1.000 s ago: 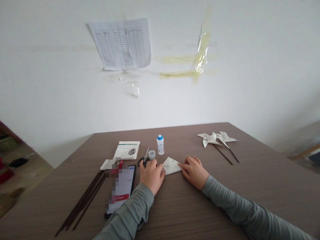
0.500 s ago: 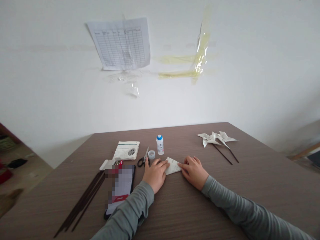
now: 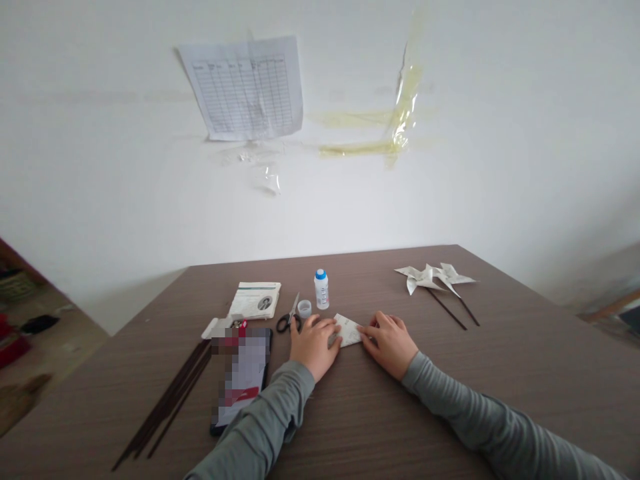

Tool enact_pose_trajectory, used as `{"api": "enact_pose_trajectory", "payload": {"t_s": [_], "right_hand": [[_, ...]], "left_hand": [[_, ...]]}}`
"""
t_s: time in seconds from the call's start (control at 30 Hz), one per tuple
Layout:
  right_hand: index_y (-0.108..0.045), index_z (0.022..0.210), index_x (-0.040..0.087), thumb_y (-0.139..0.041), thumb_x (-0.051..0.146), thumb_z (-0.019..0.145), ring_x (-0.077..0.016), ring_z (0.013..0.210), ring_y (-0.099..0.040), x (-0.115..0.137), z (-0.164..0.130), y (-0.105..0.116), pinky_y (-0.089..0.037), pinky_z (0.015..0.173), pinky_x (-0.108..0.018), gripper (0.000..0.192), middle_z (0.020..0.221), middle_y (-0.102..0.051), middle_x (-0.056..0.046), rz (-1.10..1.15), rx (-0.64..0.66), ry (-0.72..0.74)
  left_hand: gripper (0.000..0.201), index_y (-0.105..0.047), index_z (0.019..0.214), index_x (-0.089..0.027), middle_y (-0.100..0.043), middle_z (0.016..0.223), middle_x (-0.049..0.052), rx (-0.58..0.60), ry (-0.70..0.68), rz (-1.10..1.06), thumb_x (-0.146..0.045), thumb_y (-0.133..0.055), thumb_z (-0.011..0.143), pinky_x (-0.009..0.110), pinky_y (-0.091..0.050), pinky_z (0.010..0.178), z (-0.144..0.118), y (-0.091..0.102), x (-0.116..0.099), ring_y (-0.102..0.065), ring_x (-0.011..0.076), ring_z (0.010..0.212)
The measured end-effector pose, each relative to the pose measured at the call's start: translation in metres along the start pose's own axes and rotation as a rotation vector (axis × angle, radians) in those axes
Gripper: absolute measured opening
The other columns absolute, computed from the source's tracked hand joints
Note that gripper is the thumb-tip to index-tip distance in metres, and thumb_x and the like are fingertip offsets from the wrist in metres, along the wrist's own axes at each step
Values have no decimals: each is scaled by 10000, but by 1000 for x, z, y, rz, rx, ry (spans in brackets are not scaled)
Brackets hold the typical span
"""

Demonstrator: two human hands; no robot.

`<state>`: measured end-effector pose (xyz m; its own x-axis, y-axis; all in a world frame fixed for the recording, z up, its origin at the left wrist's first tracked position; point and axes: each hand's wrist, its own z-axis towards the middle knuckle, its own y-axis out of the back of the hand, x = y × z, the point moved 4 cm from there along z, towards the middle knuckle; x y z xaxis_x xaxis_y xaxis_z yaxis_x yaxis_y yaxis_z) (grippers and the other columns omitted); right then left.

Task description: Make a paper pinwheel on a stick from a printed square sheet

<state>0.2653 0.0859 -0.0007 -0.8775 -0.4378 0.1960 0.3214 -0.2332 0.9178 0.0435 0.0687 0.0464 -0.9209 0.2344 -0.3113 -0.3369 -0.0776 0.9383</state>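
Note:
A small folded white paper (image 3: 349,329) lies flat on the brown wooden table (image 3: 450,400). My left hand (image 3: 314,347) rests on its left part with fingers laid over it. My right hand (image 3: 389,343) presses its right corner with the fingertips. Both arms wear grey sleeves. Black-handled scissors (image 3: 290,319) lie just beyond my left hand, beside a small round cap (image 3: 304,308) and a white glue bottle (image 3: 321,289) with a blue top.
A phone (image 3: 243,377) lies left of my left arm, with several dark thin sticks (image 3: 165,400) further left. A booklet (image 3: 255,300) sits behind them. Two paper pinwheels on sticks (image 3: 435,280) lie at the back right. A printed sheet is taped to the wall (image 3: 247,87).
My left hand has slid to the right, further onto the folded paper. The right hand has stayed on the paper's right corner.

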Motion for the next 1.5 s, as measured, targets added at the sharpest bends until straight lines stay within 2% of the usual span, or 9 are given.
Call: {"api": "enact_pose_trajectory", "payload": {"t_s": [0.3, 0.43, 0.63, 0.8, 0.87, 0.97, 1.13, 1.3, 1.5], "right_hand": [[-973, 1210, 296, -902, 406, 1157, -384, 1226, -836, 9, 6, -11, -637, 1077, -507, 141, 1258, -873, -134, -29, -71, -104], [-922, 1232, 286, -990, 381, 1066, -429, 1287, -819, 11, 6, -25, -644, 1116, -568, 203, 1292, -838, -118, -27, -109, -192], [-905, 1268, 277, -1035, 436, 1048, -436, 1312, -789, 9, 5, -29, -628, 1132, -590, 301, 1325, -817, -119, 25, -111, -190], [-928, 1350, 289, -1078, 475, 1026, -451, 1400, -771, 11, 9, -12, -625, 1227, -613, 402, 1427, -825, -134, 36, -7, -266], [-944, 1398, 333, -1091, 530, 1010, -456, 1451, -761, 13, 12, -5, -619, 1271, -628, 460, 1484, -822, -128, 72, 87, -298], [-949, 1481, 396, -1053, 583, 1041, -467, 1532, -734, 14, 14, 6, -557, 1379, -689, 490, 1571, -803, -128, 103, 146, -312], [-948, 1543, 445, -1058, 556, 1034, -501, 1623, -702, 16, 17, 14, -472, 1465, -782, 532, 1648, -791, -135, 133, 189, -324], [-930, 1609, 494, -1047, 508, 1044, -519, 1739, -642, 16, 18, 18, -430, 1513, -743, 577, 1741, -754, -112, 153, 252, -355], [-945, 1609, 495, -1014, 500, 1052, -541, 1799, -561, 13, 19, 21, -377, 1528, -782, 561, 1831, -718, -124, 195, 284, -342]], "left_hand": [[328, -1036, 1377, -414, -937, 1679, 57, 38, 47, -20, -243, -920, 1123, 911, -416, 1529, 0, 3, -2, -754, 479, 1702], [320, -1027, 1406, -432, -911, 1727, 53, 75, 58, -22, -294, -944, 1130, 912, -403, 1540, 2, 4, -2, -721, 479, 1754], [319, -1002, 1473, -403, -854, 1815, 64, 134, 63, -48, -349, -898, 1176, 955, -301, 1557, 2, 3, -1, -643, 497, 1801], [343, -982, 1522, -413, -831, 1845, 53, 170, 69, -33, -374, -881, 1197, 942, -277, 1576, 2, 4, -2, -623, 483, 1815], [337, -984, 1513, -419, -836, 1837, 50, 171, 70, -30, -394, -896, 1189, 922, -282, 1585, 2, 4, -2, -628, 477, 1812], [328, -984, 1503, -412, -837, 1837, 48, 175, 75, -28, -407, -903, 1184, 920, -269, 1591, 3, 6, -4, -622, 476, 1821], [344, -976, 1508, -387, -833, 1841, 62, 182, 80, -19, -363, -912, 1171, 932, -300, 1580, 2, 10, -8, -641, 473, 1818], [396, -954, 1547, -388, -814, 1866, 54, 201, 92, -7, -318, -908, 1161, 978, -282, 1564, 1, 12, -9, -624, 472, 1839], [477, -928, 1623, -391, -804, 1879, 81, 219, 94, -6, -317, -891, 1153, 930, -310, 1577, 2, 12, -4, -590, 474, 1878]]}}
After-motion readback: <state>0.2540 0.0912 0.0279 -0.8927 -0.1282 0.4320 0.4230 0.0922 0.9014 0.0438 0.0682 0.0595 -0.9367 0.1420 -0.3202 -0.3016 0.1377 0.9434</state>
